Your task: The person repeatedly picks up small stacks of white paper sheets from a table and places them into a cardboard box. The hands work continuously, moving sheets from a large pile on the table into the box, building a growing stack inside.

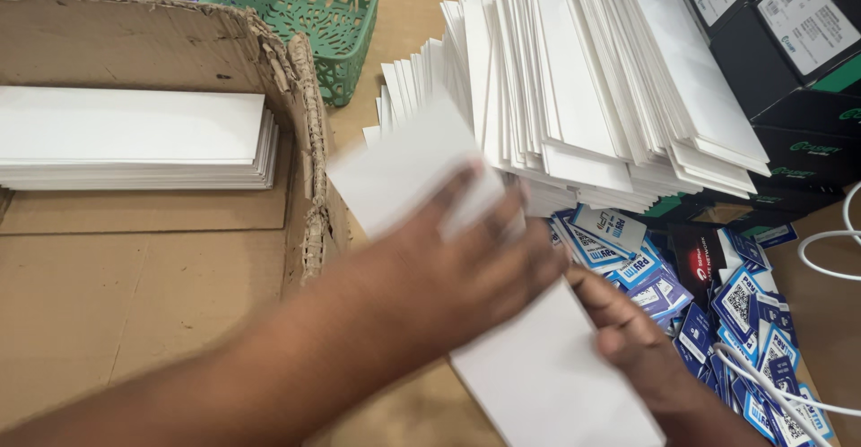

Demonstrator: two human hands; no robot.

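A: Left hand (466, 268) status?
B: Grip closed on one white envelope (404, 164), beside the cardboard box (134, 295).
A: Right hand (632, 330)?
B: Grip holds a second envelope (547, 375) above the counter (404, 17); two baskets behind

A single camera worn on the head looks steeply down and slightly forward at the tabletop (404, 17), close enough that the forearms fill the lower frame. A cardboard box (179, 259) takes the left side, a stack of white envelopes (610, 79) the upper right. No second view overlaps it.
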